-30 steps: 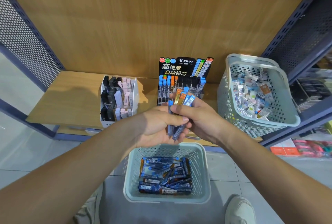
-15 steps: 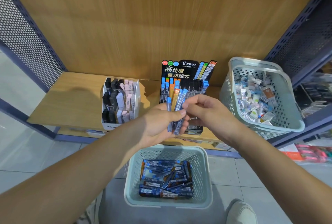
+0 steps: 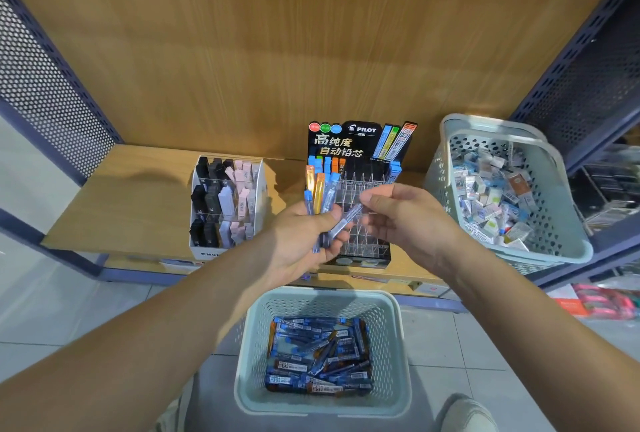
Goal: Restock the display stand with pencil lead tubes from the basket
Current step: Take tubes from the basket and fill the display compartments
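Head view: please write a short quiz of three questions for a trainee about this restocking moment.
1. True or false: the left hand holds a bunch of tubes.
2. Where does the basket of lead tubes stand? A: on the floor; B: on a chair; C: on a cart.
3. Fill in the number: the right hand pinches ___ tube.
Key: 1 true; 2 A; 3 one.

Lead tubes (image 3: 318,355) piled in basket (image 3: 322,296); stand (image 3: 360,151) part-filled.
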